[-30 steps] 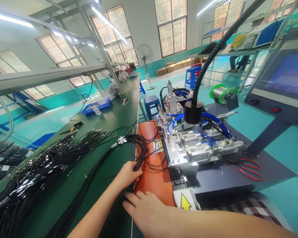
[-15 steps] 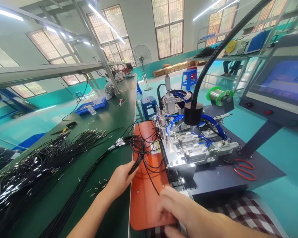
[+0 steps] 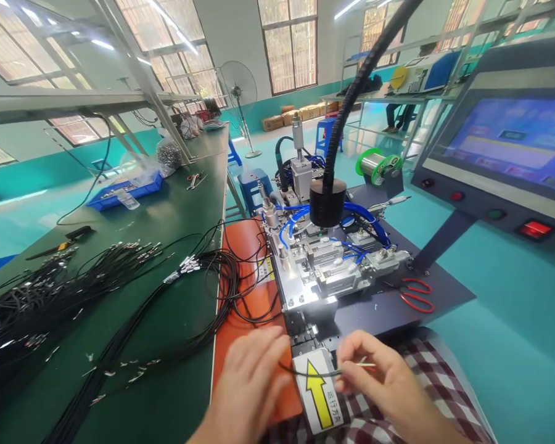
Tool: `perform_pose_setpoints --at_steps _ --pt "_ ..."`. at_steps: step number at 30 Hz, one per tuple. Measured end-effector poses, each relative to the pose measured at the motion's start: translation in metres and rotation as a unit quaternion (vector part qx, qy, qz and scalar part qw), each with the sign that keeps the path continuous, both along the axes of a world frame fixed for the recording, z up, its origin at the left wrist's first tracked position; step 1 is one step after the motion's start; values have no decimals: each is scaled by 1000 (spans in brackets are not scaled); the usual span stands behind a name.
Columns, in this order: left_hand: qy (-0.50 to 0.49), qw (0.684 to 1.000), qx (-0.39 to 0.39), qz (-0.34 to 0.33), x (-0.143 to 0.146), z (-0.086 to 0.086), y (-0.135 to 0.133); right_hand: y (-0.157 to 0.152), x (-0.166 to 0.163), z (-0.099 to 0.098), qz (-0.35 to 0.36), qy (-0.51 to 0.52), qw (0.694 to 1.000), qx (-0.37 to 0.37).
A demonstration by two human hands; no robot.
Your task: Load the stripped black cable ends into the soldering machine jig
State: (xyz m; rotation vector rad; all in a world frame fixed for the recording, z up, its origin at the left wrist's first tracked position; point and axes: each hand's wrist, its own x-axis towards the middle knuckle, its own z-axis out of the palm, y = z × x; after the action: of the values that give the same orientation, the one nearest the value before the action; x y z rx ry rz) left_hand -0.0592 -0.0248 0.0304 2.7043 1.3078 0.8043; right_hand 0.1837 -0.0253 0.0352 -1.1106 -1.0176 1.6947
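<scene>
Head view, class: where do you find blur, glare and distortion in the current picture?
In the head view, the left hand is smeared, likely by motion, while the right hand looks clearer; in the head view, the middle window glows pale, its outdoor detail washed out; also in the head view, the far-left window leans strongly, suggesting wide-angle distortion.

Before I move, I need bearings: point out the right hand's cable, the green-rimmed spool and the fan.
Cable (image 3: pixel 315 375): head view, on its dark sheath.
Spool (image 3: pixel 372 165): head view, on its wound wire.
Fan (image 3: pixel 235 91): head view, on its hub.
</scene>
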Motion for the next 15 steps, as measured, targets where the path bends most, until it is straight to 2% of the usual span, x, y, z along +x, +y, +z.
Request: perform_pose_setpoints --at_steps 1,3,6,9,13,15 --pt "-4 999 -25 -35 14 -1 -3 1 -3 1 15 12 1000 -9" --pt "-42 997 -38 -55 31 -1 -7 3 -7 2 39 28 998 -26" --pt "-66 995 -78 -19 36 -2 -12 5 -8 -2 50 16 998 -40" --pt "-92 982 -167 7 42 0 -16 6 -7 -10 52 -11 999 3" --pt "-192 920 -337 51 64 11 -15 9 1 -19 74 28 997 25" --pt "-235 888 -387 76 72 16 -13 14 7 -17 62 41 997 20"
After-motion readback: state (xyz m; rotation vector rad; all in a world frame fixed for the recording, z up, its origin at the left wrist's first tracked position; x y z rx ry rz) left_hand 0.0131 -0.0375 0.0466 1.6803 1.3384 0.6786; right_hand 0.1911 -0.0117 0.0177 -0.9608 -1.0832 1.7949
